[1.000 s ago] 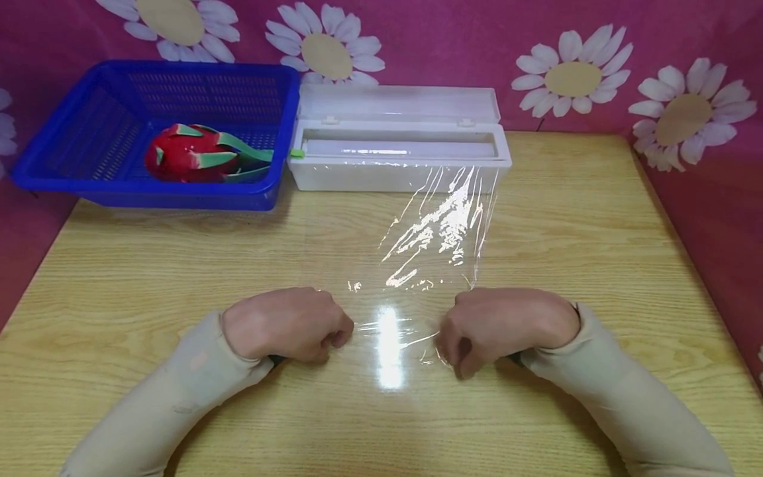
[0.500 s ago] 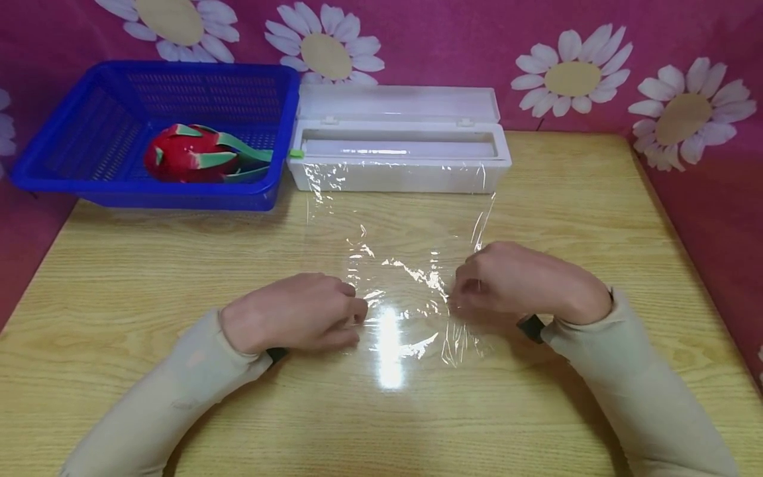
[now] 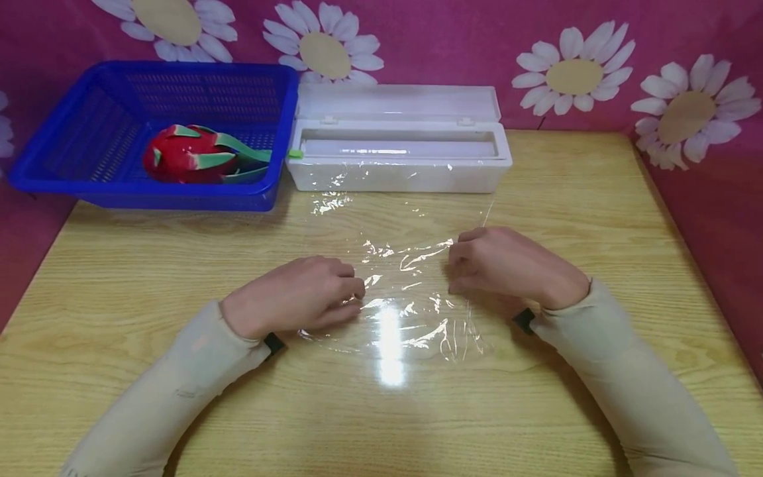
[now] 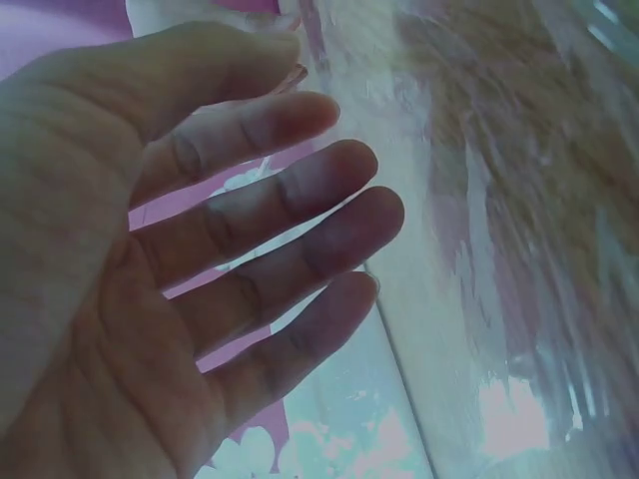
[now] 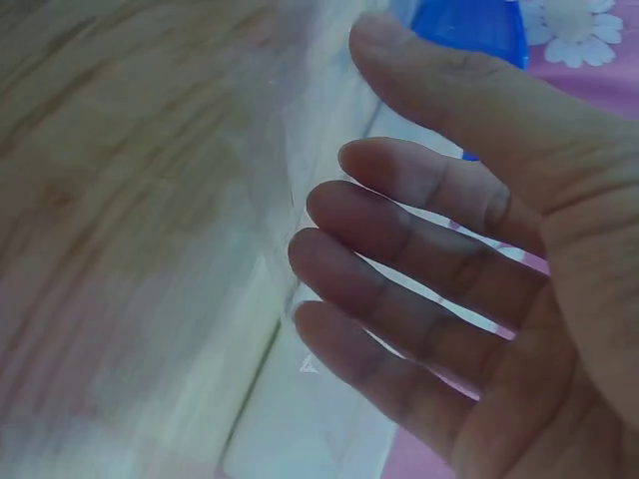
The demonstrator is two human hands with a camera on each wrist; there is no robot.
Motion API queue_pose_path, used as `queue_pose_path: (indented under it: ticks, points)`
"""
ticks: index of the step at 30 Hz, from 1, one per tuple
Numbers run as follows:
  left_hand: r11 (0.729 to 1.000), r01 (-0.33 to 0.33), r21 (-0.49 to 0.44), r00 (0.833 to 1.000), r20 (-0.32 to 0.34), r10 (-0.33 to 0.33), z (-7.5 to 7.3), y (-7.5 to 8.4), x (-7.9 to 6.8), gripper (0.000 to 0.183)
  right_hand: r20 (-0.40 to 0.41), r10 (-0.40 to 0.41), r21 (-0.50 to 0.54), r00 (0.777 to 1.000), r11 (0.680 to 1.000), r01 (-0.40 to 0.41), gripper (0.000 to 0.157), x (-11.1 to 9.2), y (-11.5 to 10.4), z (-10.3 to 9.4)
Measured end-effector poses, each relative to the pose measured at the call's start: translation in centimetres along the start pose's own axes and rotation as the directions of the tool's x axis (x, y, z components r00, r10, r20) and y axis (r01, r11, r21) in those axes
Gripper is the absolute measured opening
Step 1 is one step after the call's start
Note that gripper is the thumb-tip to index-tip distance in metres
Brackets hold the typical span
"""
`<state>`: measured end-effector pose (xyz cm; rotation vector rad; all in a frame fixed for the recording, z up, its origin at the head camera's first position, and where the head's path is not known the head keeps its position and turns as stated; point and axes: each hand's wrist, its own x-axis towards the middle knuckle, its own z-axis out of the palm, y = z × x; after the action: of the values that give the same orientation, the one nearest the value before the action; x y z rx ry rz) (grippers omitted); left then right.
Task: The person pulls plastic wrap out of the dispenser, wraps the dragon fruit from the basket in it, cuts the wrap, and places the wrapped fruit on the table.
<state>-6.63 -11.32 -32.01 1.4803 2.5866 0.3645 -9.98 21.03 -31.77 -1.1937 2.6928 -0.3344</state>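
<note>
A sheet of clear cling film (image 3: 411,288) runs from a white dispenser box (image 3: 250,177) (image 3: 393,175) over the wooden table, glinting with creases. My left hand (image 3: 295,295) hovers at the film's left side with fingers loosely bent. Across from it, my right hand (image 3: 515,265) is at the film's right edge. Both wrist views show the left fingers (image 4: 344,220) and right fingers (image 5: 349,264) relaxed and spread, gripping nothing. Inside the dispenser lies the film roll (image 3: 393,148); its lid (image 3: 399,103) is tipped back.
At the back left stands a blue plastic basket (image 3: 179,197) holding a red dragon fruit (image 3: 185,159) with green scales. A green tab (image 3: 295,154) sits at the dispenser's left end. Flowered pink cloth (image 3: 441,40) covers the wall behind the table (image 3: 572,199).
Both hands have let go of the film's near edge and moved away from me toward the dispenser. The film, stretched before, now lies slack and flatter on the table.
</note>
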Motion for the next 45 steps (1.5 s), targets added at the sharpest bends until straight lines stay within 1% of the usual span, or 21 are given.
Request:
queue_pose_path:
  ticks: [3, 5, 10, 14, 20, 25, 27, 30, 33, 37, 40, 43, 45]
  points:
    - [1.000, -0.001, 0.013, 1.000, -0.007, 0.001, -0.1, 0.0, 0.0, 0.013, 0.028, 0.021, -0.015, 0.999, 1.000, -0.021, 0.024, 0.0, 0.3, 0.1]
    - [1.000, 0.007, 0.016, 1.000, -0.010, -0.006, -0.1, 0.1, 0.0, 0.013, 0.038, 0.049, -0.004, 0.998, 0.999, -0.049, 0.026, -0.1, 0.5, 0.1]
    - [0.999, 0.052, 0.012, 0.999, 0.000, -0.052, -0.6, 0.3, 0.0, 0.012, 0.057, 0.075, 0.026, 0.996, 0.997, -0.077, 0.026, -0.3, 0.7, 0.1]
    - [0.996, 0.086, 0.012, 0.996, 0.007, -0.086, -1.1, 0.3, -0.4, 0.012, 0.076, 0.067, 0.041, 0.995, 0.997, -0.071, 0.027, -0.4, 0.9, 0.0]
    - [0.990, 0.139, 0.012, 0.990, -0.033, -0.138, -1.9, 0.0, -1.4, 0.013, 0.106, 0.078, 0.062, 0.991, 0.994, -0.085, 0.032, -0.4, 1.0, 0.0]
    - [0.978, 0.210, 0.000, 0.974, -0.085, -0.210, -2.6, -0.3, -2.2, 0.017, 0.107, 0.079, 0.053, 0.991, 0.995, -0.085, 0.034, -0.3, 1.0, 0.1]
    - [0.978, 0.206, 0.018, 0.972, -0.122, -0.202, -3.0, -0.6, -2.5, 0.015, 0.105, 0.079, 0.046, 0.991, 0.995, -0.084, 0.034, -0.3, 1.0, 0.2]
    - [0.985, 0.159, 0.073, 0.971, -0.191, -0.143, -3.6, -1.4, -2.7, 0.010, 0.101, 0.076, 0.039, 0.992, 0.996, -0.081, 0.032, -0.3, 1.0, 0.2]
    - [0.983, 0.128, 0.128, 0.964, -0.248, -0.093, -4.3, -2.2, -3.0, 0.006, 0.090, 0.061, 0.028, 0.994, 0.998, -0.064, 0.029, -0.3, 1.1, 0.3]
    - [0.975, 0.130, 0.181, 0.956, -0.283, -0.074, -5.2, -3.0, -3.5, 0.005, 0.087, 0.059, 0.023, 0.994, 0.998, -0.061, 0.030, -0.2, 1.1, 0.4]
    - [0.968, 0.141, 0.208, 0.946, -0.316, -0.070, -5.8, -3.5, -4.0, 0.004, 0.104, 0.080, 0.036, 0.991, 0.996, -0.084, 0.030, -0.2, 1.1, 0.4]
    - [0.963, 0.156, 0.219, 0.933, -0.352, -0.071, -6.7, -3.6, -4.3, 0.004, 0.122, 0.094, 0.047, 0.988, 0.994, -0.100, 0.029, -0.2, 1.0, 0.3]
    - [0.956, 0.172, 0.237, 0.929, -0.362, -0.078, -7.2, -3.6, -4.4, 0.004, 0.131, 0.105, 0.046, 0.986, 0.993, -0.112, 0.028, -0.2, 0.9, 0.2]
